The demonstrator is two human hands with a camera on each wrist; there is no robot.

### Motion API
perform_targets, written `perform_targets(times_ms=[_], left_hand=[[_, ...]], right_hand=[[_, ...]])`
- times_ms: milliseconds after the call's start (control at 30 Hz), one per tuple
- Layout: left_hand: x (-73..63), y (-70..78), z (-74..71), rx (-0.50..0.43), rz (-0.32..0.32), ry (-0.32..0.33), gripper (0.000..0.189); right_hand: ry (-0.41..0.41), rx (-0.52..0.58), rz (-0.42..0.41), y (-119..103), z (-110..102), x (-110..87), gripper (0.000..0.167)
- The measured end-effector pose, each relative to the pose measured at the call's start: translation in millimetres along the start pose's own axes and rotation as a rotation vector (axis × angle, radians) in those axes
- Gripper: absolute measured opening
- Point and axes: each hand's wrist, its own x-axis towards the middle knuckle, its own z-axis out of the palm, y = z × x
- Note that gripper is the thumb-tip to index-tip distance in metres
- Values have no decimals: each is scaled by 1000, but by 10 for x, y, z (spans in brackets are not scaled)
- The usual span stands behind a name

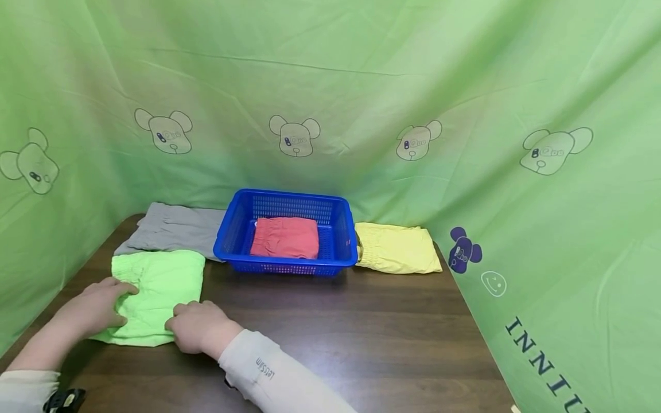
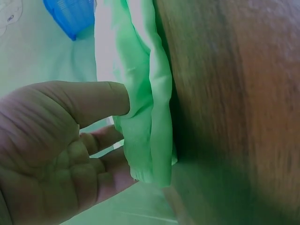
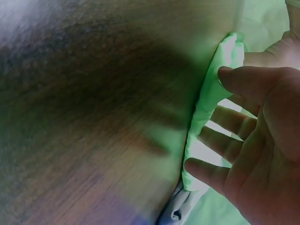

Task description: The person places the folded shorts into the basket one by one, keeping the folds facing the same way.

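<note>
Bright green shorts [image 1: 162, 287] with a gathered waistband lie folded flat at the left of the table. My left hand [image 1: 100, 307] rests on their left side; in the left wrist view its thumb [image 2: 103, 97] touches the layered edge, the fingers partly hidden behind the cloth. At the near right corner my right hand [image 1: 201, 327] touches the shorts. Seen from the right wrist, its fingers [image 3: 208, 176] are spread and fairly straight against the green cloth [image 3: 206, 103].
Behind the shorts lies a grey folded garment [image 1: 181, 226]. A blue basket [image 1: 284, 267] at the back middle holds a red folded garment [image 1: 286, 238]. Yellow folded cloth [image 1: 397, 249] lies right of it. Green curtains [image 1: 341, 74] surround the brown table [image 1: 361, 327].
</note>
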Motion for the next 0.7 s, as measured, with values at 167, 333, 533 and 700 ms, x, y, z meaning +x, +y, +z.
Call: perform_targets(times_ms=[167, 333, 533, 700], left_hand=[[-12, 59, -29, 16, -6, -3, 62], [-25, 134, -31, 22, -7, -7, 61], [-28, 267, -20, 38, -5, -6, 59], [-53, 381, 14, 44, 8, 8, 58]], right_hand=[[-12, 6, 19, -10, -21, -29, 28], [-22, 20, 44, -20, -22, -60, 30], [-16, 1, 59, -22, -14, -142, 31], [-7, -26, 54, -26, -6, -233, 30]])
